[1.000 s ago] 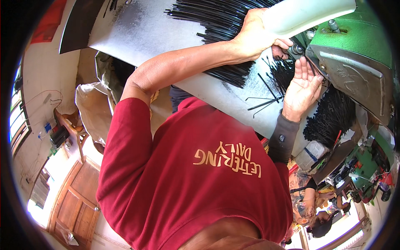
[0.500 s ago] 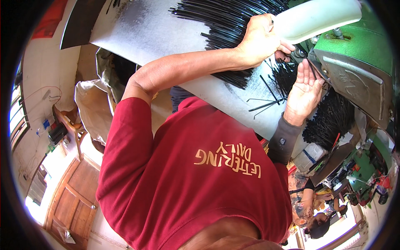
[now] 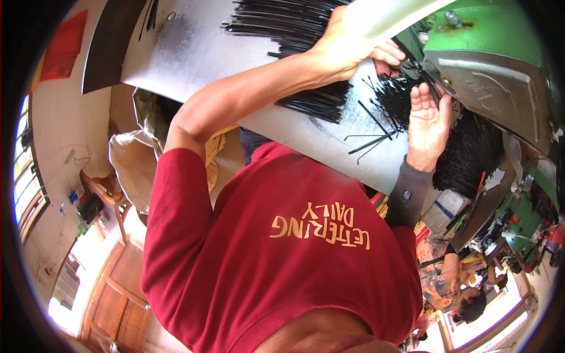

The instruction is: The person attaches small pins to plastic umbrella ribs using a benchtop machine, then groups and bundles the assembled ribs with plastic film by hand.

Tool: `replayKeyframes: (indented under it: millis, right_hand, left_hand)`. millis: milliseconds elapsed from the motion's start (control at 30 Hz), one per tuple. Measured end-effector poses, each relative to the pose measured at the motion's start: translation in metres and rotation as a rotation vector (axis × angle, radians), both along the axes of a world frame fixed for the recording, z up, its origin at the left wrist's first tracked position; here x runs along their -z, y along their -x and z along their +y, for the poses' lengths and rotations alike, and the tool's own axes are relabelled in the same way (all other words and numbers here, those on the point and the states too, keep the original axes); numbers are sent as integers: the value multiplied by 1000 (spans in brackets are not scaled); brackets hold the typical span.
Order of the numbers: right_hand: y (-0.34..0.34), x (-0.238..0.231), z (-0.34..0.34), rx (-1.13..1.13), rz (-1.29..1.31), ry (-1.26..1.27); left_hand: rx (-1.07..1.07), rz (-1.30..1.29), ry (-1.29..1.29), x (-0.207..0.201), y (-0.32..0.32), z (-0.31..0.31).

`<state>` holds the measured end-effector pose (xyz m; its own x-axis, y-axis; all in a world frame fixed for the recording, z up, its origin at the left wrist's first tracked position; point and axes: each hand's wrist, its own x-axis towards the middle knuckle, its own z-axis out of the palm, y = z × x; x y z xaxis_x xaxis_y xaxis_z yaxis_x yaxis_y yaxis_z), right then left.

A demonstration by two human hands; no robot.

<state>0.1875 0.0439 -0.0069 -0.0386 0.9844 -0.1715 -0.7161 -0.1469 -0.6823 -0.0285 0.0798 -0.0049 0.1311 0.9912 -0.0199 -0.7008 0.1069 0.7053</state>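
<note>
a black rod [image 3: 435,92] slanted just ahead of the nearer, palm-up right hand [image 3: 428,130], beside the green machine [image 3: 491,41]; whether that or the left hand [image 3: 348,52] pinched anything couldn't be told.

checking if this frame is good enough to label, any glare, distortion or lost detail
Head view: bright light blows out the gap beside the wooden door; head view: the pale worktop reflects brightly; head view: strong fisheye bending, black corners; head view: the black rod pile at right mostly merges into darkness.
</note>
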Motion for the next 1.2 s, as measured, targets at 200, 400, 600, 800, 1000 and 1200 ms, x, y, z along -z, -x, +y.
replayKeyframes:
  millis: [200, 400, 600, 800, 1000, 1200]
  right_hand:
    - [12, 2, -45, -55, -72, -116]
    - [11, -1, -73, -1, -184, -276]
    - [6, -3, -89, 10, -365, -316]
    - [7, 5, -91, 168, -249, -178]
    - [9, 12, -91, 163, -220, -201]
    - [11, 10, -92, 127, -227, -241]
  left_hand:
    - [142, 89, 291, -27, 18, -25]
    - [283, -36, 350, -10, 6, -19]
    - [290, 60, 370, -18, -2, -29]
    - [270, -29, 260, -21, -10, -40]
    - [133, -8, 287, -21, -12, -53]
    - [130, -42, 304, -18, -11, -53]
